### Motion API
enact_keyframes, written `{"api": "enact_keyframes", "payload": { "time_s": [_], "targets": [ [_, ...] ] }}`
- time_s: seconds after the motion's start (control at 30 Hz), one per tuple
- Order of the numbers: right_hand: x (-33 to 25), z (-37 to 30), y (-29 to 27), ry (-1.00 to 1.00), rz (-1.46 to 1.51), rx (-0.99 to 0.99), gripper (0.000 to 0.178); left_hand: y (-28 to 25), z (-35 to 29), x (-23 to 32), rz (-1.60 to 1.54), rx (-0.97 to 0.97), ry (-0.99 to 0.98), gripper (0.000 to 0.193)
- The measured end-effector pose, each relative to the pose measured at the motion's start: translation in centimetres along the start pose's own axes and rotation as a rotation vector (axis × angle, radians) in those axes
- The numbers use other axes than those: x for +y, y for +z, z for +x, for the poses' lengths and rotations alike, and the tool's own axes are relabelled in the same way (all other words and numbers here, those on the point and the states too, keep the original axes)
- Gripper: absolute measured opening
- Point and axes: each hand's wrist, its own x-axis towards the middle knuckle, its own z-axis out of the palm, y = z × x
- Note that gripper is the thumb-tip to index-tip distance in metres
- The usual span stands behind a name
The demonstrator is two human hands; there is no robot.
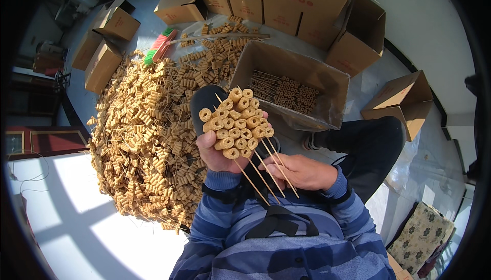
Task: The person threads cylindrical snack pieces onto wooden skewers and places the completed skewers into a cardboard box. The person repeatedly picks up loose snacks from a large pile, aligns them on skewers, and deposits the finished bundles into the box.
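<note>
My left hand is wrapped round a bundle of skewered tan rolls with hollow ends, held up over my lap. Several thin wooden sticks poke out of the bundle toward my body. My right hand is closed at these sticks, with thumb and fingertips on them just below the rolls. Left of my lap rises a large heap of the same skewered rolls. Ahead of my hands an open cardboard box with a plastic liner holds neatly stacked skewers.
Several cardboard boxes stand along the back, with open ones at the right. A red and green broom lies behind the heap, its handle among loose skewers. A patterned cloth is at the lower right.
</note>
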Motion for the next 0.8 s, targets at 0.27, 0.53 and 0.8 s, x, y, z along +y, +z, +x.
{"api": "enact_keyframes", "payload": {
  "time_s": [0.27,0.53,0.8],
  "targets": [
    [-4.0,-1.7,-1.0,-0.311,-0.518,0.796,0.059,0.4,1.0,0.9,0.347,0.043,0.029,0.102],
    [-4.3,4.8,3.0,-0.601,-0.779,0.945,0.077,0.4,-1.3,-0.9,0.434,0.072,-0.089,0.092],
    [-1.5,5.3,1.8,-0.575,-0.637,0.990,0.069,-3.0,-1.1,-3.6,0.281,-0.030,0.079,0.082]
  ]
}}
